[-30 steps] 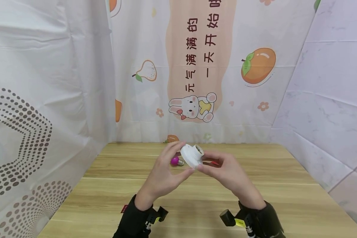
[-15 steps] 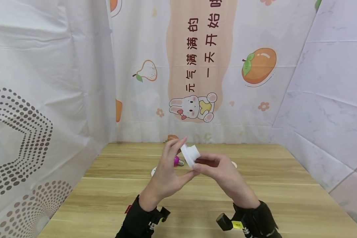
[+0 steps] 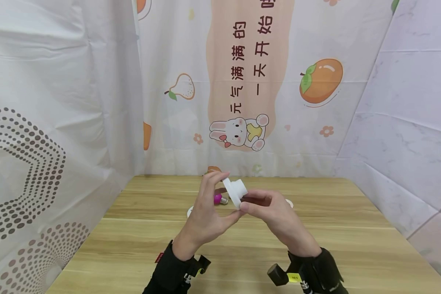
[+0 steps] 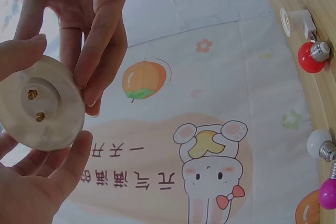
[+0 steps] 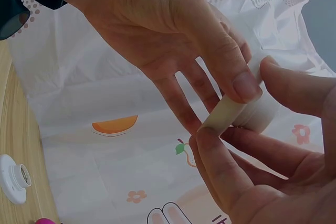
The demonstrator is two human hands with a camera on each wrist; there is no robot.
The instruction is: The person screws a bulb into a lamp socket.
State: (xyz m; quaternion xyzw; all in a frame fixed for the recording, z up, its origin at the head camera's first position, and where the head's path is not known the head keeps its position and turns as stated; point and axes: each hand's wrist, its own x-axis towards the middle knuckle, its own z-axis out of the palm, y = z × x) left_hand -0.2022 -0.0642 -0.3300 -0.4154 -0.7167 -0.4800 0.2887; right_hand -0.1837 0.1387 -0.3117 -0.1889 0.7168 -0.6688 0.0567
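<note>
A white lamp holder (image 3: 236,192), with a round flat base and a short collar, is held up above the table between both hands. My left hand (image 3: 208,216) grips the base's rim, fingers on the upper edge and thumb on the lower. From the right, my right hand (image 3: 275,214) pinches the lower rim near the collar, with its thumb in front. In the left wrist view the underside of the lamp holder (image 4: 44,106) shows two brass screws. Edge-on in the right wrist view, the lamp holder (image 5: 236,114) has fingers of both hands around it.
On the wooden table (image 3: 224,245) behind the hands lies a magenta bulb (image 3: 218,199). The left wrist view shows a red bulb (image 4: 311,57), a white bulb (image 4: 318,144) and a white holder (image 4: 299,23). Another white lamp holder (image 5: 14,178) appears in the right wrist view.
Compared with one second ago, the lamp holder has turned more side-on, so its socket opening no longer faces the head camera. My right hand shifted slightly left. The last half second shows little movement.
</note>
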